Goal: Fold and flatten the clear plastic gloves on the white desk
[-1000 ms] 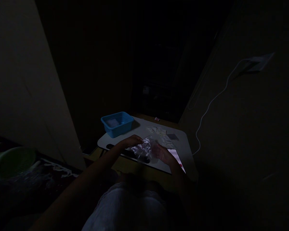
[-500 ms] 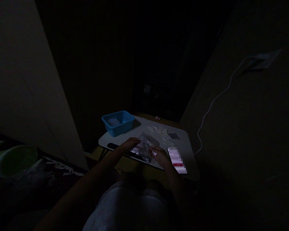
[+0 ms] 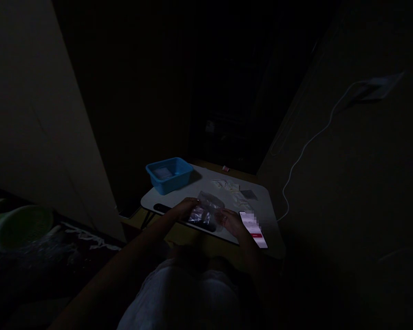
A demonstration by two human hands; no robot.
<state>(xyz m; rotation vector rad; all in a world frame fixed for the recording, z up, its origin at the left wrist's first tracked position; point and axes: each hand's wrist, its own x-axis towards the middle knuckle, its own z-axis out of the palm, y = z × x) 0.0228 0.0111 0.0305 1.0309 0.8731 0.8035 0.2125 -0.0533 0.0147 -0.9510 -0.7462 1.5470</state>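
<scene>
A clear plastic bag (image 3: pixel 206 211), shiny and creased, is stretched between my two hands above the near edge of a small white folding table (image 3: pixel 206 176). My left hand (image 3: pixel 186 207) grips the bag's left side, fingers closed on it. On the opposite side, my right hand (image 3: pixel 230 222) holds the bag with its fingers curled round the plastic. Close to my right hand lies a phone (image 3: pixel 250 224) with a lit screen. Small pale packets (image 3: pixel 227 184) are strewn on the tabletop beyond the bag. Dim light hides the fingertips' detail.
A blue plastic basin (image 3: pixel 170 178) with something pale inside stands at the table's back left. A white cable (image 3: pixel 303 147) runs from a wall socket (image 3: pixel 378 87) down to the table's right side. On the floor at left is a green basin (image 3: pixel 24 227).
The plastic bag has shifted and looks flatter and more spread out between my hands. Both hands stay in nearly the same place, still holding it.
</scene>
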